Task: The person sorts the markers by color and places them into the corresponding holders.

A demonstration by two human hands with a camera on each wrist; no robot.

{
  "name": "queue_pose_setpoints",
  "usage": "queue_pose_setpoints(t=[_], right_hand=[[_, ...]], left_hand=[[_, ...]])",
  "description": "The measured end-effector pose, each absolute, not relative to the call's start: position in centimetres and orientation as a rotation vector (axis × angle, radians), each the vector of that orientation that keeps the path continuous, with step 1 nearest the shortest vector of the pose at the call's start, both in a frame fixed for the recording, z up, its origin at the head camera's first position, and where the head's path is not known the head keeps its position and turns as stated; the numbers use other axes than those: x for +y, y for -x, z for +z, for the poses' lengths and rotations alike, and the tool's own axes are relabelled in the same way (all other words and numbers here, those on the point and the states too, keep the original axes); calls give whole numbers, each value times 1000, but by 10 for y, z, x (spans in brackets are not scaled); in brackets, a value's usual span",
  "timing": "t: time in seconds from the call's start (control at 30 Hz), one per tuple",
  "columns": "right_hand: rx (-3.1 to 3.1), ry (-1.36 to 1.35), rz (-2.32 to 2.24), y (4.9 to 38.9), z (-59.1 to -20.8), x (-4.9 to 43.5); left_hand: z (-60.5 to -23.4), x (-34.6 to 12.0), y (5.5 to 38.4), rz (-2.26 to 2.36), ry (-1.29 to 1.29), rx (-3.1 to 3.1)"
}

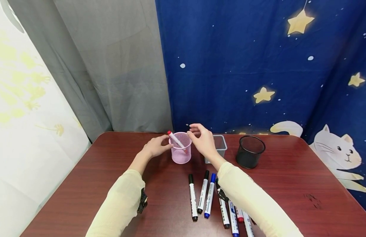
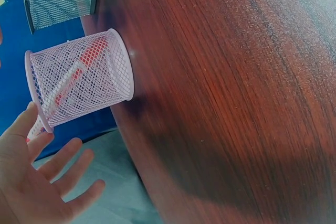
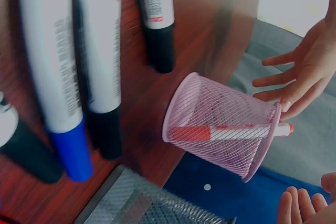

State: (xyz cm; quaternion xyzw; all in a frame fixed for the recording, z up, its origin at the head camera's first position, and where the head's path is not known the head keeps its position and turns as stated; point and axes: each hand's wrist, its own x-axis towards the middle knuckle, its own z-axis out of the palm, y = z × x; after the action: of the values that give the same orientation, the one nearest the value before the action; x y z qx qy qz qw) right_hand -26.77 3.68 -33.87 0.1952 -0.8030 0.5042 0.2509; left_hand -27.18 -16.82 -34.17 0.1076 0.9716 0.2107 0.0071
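hands (image 1: 155, 146) at upright pink cup (image 1: 181, 156), marker (image 1: 175, 138) leaning left (red-tipped)

The mesh cup (image 1: 181, 156) is pink, the blue curtain (image 1: 218, 72) yellow-starred.

Blocked at the left rim of the pink mesh pen cup (image 1: 181, 157) by the left hand (image 1: 154, 146), and crowded near the right rim by the right hand (image 1: 205, 141). Narrowed at the cup's mouth by the red marker (image 1: 177, 140), leaning inside. Obstructed right of the cup by the grey mesh holder (image 1: 221, 144), then, past a gap, the black mesh pen cup (image 1: 248, 158). Cluttered front-right of it with loose markers (image 1: 210, 197). Passable directly in front.
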Motion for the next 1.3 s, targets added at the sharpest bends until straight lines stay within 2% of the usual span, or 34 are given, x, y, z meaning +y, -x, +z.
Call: queue_pose_setpoints(t=[0.53,0.93,1.3], right_hand=[[-2274,-647,1192,247,-347,61],[-2300,-730,1219,230,-352,80],[-2393,-726,1078,215,-360,99]], left_hand=[[-342,-169,269,694,-334,3037],[-339,-167,267,702,-333,3039],[-340,-167,267,711,-324,3028]])
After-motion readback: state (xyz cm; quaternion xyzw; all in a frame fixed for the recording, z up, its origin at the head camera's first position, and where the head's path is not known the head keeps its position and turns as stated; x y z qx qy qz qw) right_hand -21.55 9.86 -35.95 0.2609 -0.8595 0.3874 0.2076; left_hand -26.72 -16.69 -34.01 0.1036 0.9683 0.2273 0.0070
